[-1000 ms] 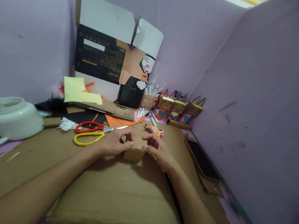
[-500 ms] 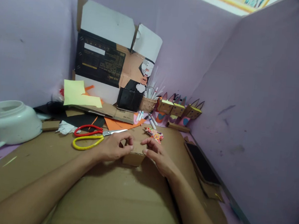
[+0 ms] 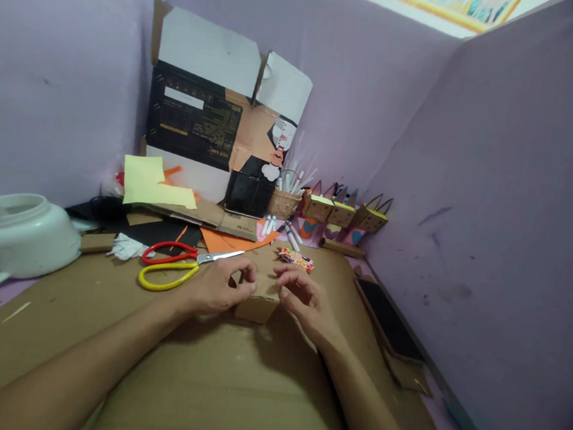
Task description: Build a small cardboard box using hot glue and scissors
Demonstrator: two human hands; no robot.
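A small cardboard box stands on the large cardboard sheet between my hands. My left hand is at its left side, thumb and curled fingers closed on the upper left edge. On the other side, my right hand is half curled, thumb and forefinger apart, close by the upper right edge. Whether its fingertips still touch the box is hard to see. Scissors with one red and one yellow handle lie left of my left hand, blades pointing right. Beyond my right hand rests a colourful patterned piece.
A white pot stands at the left, a dark phone at the right by the wall. Behind are an unfolded carton, yellow paper, markers, a basket of pens and several eared cardboard figures.
My right hand has shifted slightly right, its thumb and forefinger drawing back from the box's edge. My left hand stays at the box. The view has tilted a little.
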